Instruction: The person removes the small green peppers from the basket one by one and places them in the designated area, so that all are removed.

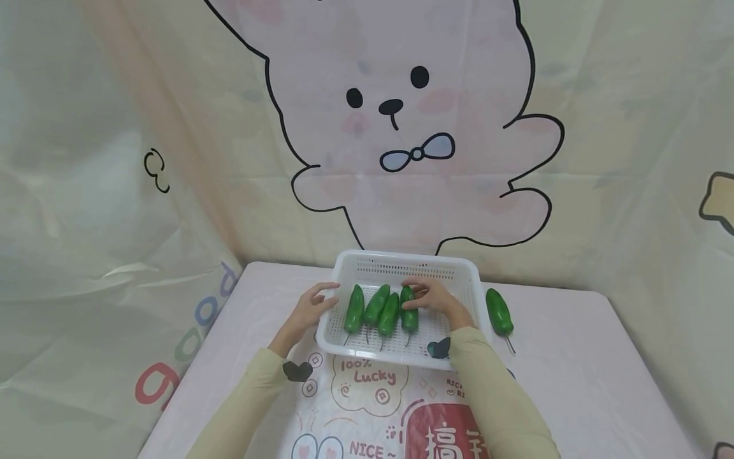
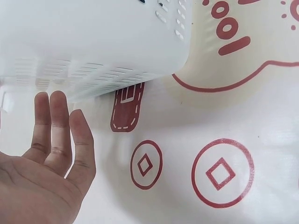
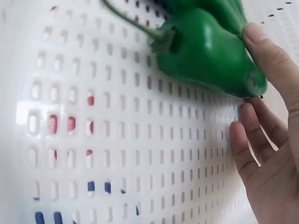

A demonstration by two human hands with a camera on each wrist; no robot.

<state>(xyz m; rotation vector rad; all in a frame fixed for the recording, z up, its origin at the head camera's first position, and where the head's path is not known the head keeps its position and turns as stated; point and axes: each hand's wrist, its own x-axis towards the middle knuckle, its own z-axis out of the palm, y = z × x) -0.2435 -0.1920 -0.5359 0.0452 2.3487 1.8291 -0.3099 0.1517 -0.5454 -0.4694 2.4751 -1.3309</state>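
A white plastic basket (image 1: 395, 256) holds several green peppers, lying side by side with stems toward the near wall. My right hand (image 1: 431, 296) reaches in over the rightmost pepper (image 1: 410, 319). In the right wrist view, the thumb touches that pepper (image 3: 205, 51) near its tip, while the other fingers (image 3: 240, 140) stay loosely extended beside and below it. My left hand (image 1: 309, 312) is at the basket's left wall, fingers relaxed; whether it touches the rim I cannot tell. The left wrist view shows its fingers (image 2: 58, 121) extended beside the basket's outer wall (image 2: 98, 42).
Another green pepper (image 1: 499, 312) lies on the table just right of the basket. The white tablecloth (image 1: 573, 363) carries red prints. A cartoon-printed curtain (image 1: 395, 197) hangs behind the table, with more sheeting on both sides.
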